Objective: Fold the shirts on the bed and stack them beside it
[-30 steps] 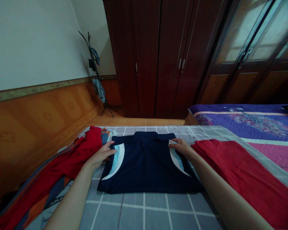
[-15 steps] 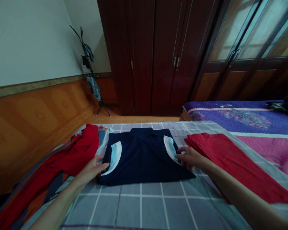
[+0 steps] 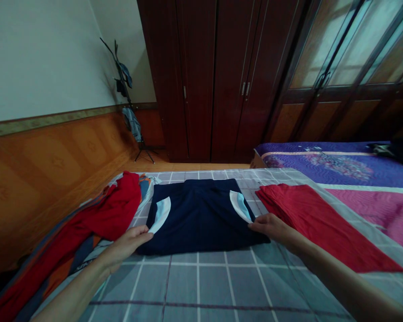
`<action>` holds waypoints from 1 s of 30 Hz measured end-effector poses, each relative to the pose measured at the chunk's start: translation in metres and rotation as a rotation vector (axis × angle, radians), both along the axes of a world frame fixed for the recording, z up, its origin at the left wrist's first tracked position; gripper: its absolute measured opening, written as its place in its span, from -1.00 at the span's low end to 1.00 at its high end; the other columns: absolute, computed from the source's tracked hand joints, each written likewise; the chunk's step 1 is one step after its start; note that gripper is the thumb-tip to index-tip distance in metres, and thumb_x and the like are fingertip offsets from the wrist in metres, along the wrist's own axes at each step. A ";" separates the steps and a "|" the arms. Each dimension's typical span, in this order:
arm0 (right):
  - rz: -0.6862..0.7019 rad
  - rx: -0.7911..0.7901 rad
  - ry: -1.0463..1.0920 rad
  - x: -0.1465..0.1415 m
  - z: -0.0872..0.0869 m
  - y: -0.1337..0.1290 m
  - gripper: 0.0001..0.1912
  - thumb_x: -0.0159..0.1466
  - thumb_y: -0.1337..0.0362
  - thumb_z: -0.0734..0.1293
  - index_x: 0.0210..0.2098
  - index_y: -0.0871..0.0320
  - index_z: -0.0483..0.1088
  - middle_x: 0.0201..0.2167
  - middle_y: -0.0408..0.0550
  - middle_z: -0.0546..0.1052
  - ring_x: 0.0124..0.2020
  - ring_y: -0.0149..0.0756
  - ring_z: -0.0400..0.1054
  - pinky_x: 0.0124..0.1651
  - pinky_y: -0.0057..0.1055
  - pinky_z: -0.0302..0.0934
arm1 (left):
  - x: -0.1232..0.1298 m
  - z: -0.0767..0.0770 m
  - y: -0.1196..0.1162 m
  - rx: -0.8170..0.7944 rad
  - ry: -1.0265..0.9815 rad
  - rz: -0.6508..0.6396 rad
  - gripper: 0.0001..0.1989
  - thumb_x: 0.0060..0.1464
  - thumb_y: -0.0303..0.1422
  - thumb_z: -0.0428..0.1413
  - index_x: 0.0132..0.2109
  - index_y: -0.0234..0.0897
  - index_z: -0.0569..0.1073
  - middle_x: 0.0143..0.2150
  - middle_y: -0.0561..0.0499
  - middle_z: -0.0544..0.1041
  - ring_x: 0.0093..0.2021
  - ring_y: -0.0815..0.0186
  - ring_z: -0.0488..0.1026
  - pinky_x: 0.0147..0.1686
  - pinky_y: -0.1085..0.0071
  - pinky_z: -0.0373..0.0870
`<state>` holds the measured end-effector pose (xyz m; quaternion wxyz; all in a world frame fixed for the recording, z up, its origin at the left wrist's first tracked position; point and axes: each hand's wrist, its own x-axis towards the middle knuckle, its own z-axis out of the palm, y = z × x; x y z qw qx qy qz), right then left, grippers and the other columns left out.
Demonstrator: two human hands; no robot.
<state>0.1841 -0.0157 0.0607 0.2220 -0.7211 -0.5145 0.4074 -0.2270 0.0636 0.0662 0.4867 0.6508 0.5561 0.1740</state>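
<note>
Dark navy shorts [image 3: 198, 219] lie flat on the bed in front of me, waistband at the far side. White and light-blue curved pocket trims mark both sides. My left hand [image 3: 137, 237] pinches the left edge just below the left pocket trim, thumb on top. At the opposite edge, my right hand [image 3: 270, 227] is closed on the fabric at the lower end of the right trim. The fingertips under the cloth are hidden on both sides.
A heap of clothes with a red garment [image 3: 110, 214] on top lies left. Folded red cloth [image 3: 325, 223] is at right on the checked grey sheet [image 3: 211, 286]. Beyond stand a purple-covered bed [image 3: 322, 156], a dark wardrobe [image 3: 198, 80] and a coat stand [image 3: 121, 76].
Both hands have closed more firmly on the side edges of the shorts. The pocket trims look narrower, and the near hem has shifted slightly away from me.
</note>
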 end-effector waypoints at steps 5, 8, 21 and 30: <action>0.066 0.080 -0.036 0.006 -0.007 -0.021 -0.59 0.04 -0.07 0.27 -0.65 0.12 0.17 -0.70 -0.28 0.09 -0.64 -0.49 -0.06 -0.56 -0.45 -0.20 | -0.011 0.002 -0.017 0.072 0.031 0.013 -0.65 -0.10 -0.03 0.04 -0.39 -0.26 0.35 -0.41 0.08 0.37 -0.29 0.25 0.32 -0.33 0.44 0.20; 0.091 0.096 -0.175 0.006 -0.011 -0.033 -0.63 0.10 0.00 0.24 -0.64 0.14 0.25 -0.70 -0.23 0.19 -0.63 -0.45 0.07 -0.55 -0.45 -0.12 | -0.020 -0.005 -0.018 0.074 0.095 -0.072 -0.68 -0.10 -0.06 0.02 -0.44 -0.25 0.31 -0.48 0.11 0.34 -0.38 0.29 0.31 -0.41 0.47 0.17; 0.344 0.563 -0.719 -0.065 0.013 0.030 -0.63 0.25 0.22 0.23 0.01 0.21 0.40 0.07 0.14 0.39 0.08 -0.08 0.26 0.13 -0.21 0.08 | 0.079 0.012 0.012 0.854 0.281 -0.274 -0.77 0.20 -0.35 -0.06 -0.10 -0.22 0.45 -0.07 -0.03 0.49 -0.03 0.25 0.41 0.01 0.31 0.29; 0.313 0.494 -0.809 -0.064 -0.028 0.104 -0.48 0.31 0.12 0.19 0.21 0.20 0.22 0.22 0.18 0.24 0.23 0.05 0.09 0.17 -0.05 0.00 | 0.131 -0.049 0.068 0.790 0.614 -0.314 -0.45 0.25 -0.16 -0.09 0.32 -0.21 0.08 0.36 -0.14 0.03 0.36 0.06 -0.11 0.26 -0.03 -0.08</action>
